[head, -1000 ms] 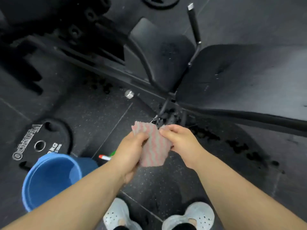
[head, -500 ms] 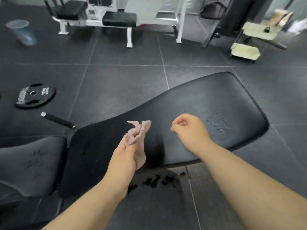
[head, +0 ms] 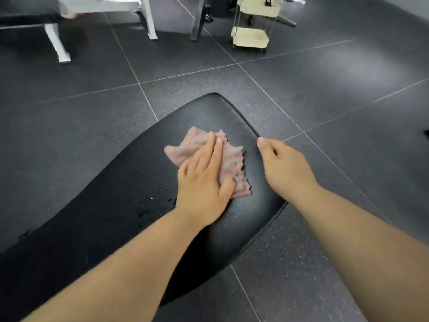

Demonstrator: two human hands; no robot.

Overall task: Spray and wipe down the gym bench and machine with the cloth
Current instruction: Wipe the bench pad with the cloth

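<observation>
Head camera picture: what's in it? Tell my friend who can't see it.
A person's left hand presses a pink-and-grey cloth flat on a black gym bench pad. The right hand is at the pad's edge, and small water drops sit beside the cloth. Dark floor tiles lie all around.

Gym, no question. The tabletop under the left grip is a black padded workout bench, the floor is dark speckled tiles, and well beyond that grip there's another bench on a white frame, plus a cream cart.
</observation>
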